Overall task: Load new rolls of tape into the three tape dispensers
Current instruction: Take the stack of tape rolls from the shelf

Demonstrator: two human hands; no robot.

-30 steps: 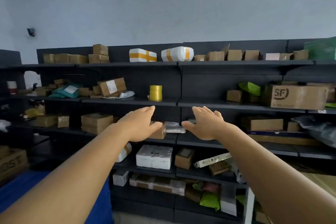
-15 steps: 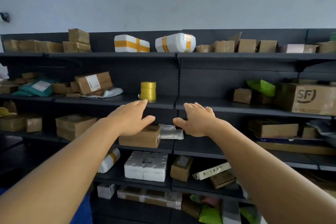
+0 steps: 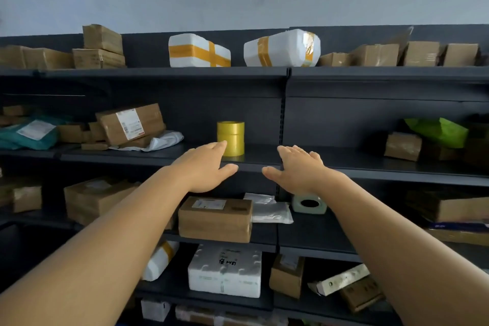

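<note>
A stack of yellow tape rolls (image 3: pixel 231 135) stands upright on a dark shelf (image 3: pixel 169 156) at the middle of the rack. My left hand (image 3: pixel 205 167) reaches out flat, palm down, its fingertips just in front of the stack's lower left side. My right hand (image 3: pixel 299 169) is stretched out flat too, to the right of the stack and apart from it. Both hands hold nothing. No tape dispenser is in view.
Dark metal shelving fills the view, loaded with cardboard boxes (image 3: pixel 215 218), white foam parcels (image 3: pixel 198 51) and plastic mailers. A pale tape roll (image 3: pixel 309 204) lies on the shelf below my right wrist. Green bag (image 3: pixel 436 131) at right.
I have moved closer to the rack and both hands have risen from the lower shelf level to the shelf with the yellow tape rolls. The left fingertips now reach the stack.
</note>
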